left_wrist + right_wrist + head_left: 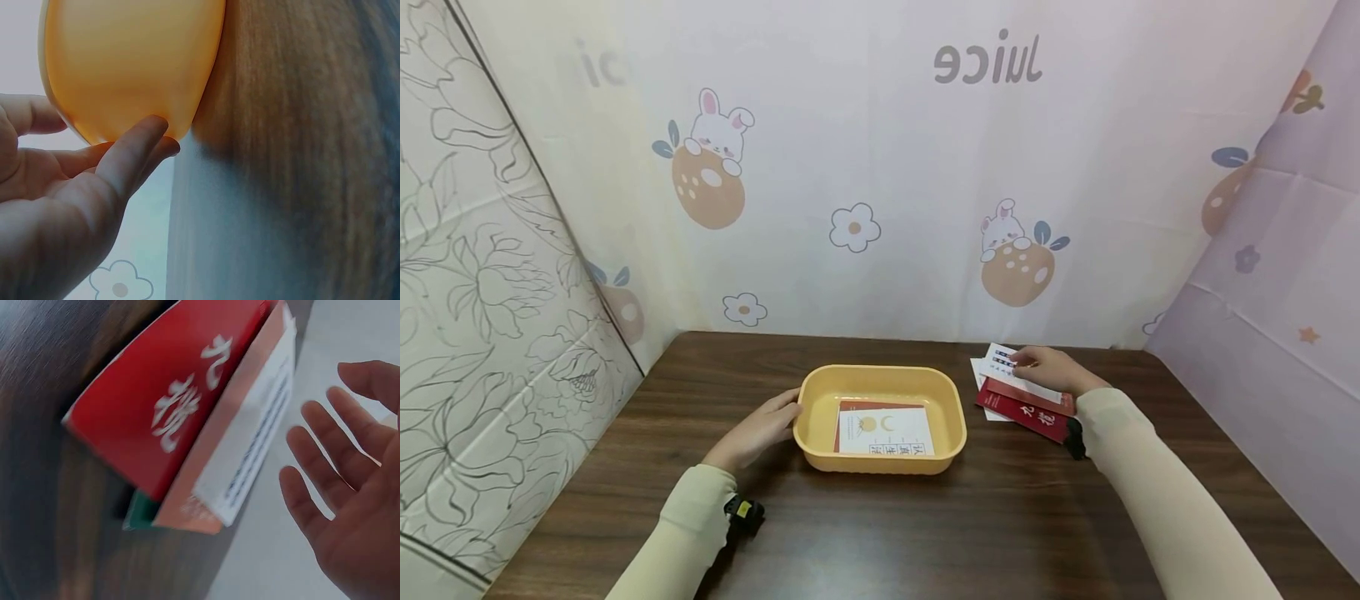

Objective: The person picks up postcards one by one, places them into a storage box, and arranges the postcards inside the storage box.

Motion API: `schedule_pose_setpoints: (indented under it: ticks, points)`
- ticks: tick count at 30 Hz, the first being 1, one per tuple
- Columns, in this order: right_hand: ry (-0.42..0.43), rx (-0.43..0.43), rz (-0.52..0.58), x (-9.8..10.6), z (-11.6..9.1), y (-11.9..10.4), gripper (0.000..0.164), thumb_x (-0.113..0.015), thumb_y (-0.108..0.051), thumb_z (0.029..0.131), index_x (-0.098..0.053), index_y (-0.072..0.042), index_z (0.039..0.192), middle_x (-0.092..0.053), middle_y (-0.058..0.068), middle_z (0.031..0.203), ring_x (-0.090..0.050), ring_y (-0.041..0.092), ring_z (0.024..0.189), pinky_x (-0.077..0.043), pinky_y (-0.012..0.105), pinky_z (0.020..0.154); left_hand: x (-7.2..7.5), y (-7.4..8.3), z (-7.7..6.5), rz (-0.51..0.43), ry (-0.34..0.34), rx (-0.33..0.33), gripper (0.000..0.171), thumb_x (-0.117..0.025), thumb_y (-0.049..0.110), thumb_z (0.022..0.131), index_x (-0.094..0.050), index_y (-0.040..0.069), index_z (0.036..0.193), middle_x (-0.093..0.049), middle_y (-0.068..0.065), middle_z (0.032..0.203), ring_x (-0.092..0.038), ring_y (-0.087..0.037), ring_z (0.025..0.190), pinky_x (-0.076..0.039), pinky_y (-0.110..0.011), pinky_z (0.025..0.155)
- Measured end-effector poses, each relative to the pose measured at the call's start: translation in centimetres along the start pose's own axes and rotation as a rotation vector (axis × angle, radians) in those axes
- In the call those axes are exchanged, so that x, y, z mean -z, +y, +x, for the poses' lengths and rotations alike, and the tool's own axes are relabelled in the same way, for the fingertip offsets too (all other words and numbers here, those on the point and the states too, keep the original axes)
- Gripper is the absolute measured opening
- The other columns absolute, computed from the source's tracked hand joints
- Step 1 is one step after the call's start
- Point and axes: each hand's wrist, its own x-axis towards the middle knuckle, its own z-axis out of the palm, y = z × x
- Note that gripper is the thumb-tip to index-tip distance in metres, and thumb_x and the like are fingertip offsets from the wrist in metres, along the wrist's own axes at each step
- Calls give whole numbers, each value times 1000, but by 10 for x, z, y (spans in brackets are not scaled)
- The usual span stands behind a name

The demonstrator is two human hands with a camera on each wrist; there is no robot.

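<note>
Reaching over cards [1017,390] at counter's [880,533] far right with right hand [1051,369] loosely spread, left hand's [760,429] straightened fingers touching tub [880,463].
Likely light, stiff, slippery; best pinched at edges.

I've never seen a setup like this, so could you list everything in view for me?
Basin: one, yellow, mid-table
White printed card: one, white, inside the basin
Underlying card: one, orange-red, beneath the white one
Lettered card: one, red with white characters, right-hand pile
Orange card: one, same pile
White cards: at least two, same pile
Green item: one visible edge, under the pile
Table: one, dark brown, below everything
Curtain: pale, rabbit and flower prints, behind
Left backdrop: white, grey floral lines
Wrist devices: two, black, at the wrists
Sleeves: two, pale cream
Left hand: one, bare, at the basin's left end
Right hand: one, bare, at the pile
</note>
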Motion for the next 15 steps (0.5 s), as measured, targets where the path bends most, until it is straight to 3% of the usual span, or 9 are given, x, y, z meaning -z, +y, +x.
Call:
schedule_pose_setpoints:
  ticks: [7, 15]
  points:
    - [50, -73, 9, -6, 2, 23, 53, -59, -28, 100, -51, 9, 138, -52, 35, 134, -49, 51, 123, -43, 65, 98, -1, -1, 0, 0, 12, 6, 53, -35, 15, 108, -25, -5, 155, -35, -28, 153, -46, -36, 133, -43, -50, 107]
    - [69, -141, 56, -7, 3, 32, 58, -61, -29, 99, -47, 9, 141, -47, 36, 138, -46, 52, 124, -42, 66, 99, -1, 1, 0, -1, 10, 9, 53, -35, 16, 108, -24, -5, 155, -33, -27, 155, -45, -36, 135, -43, -50, 107]
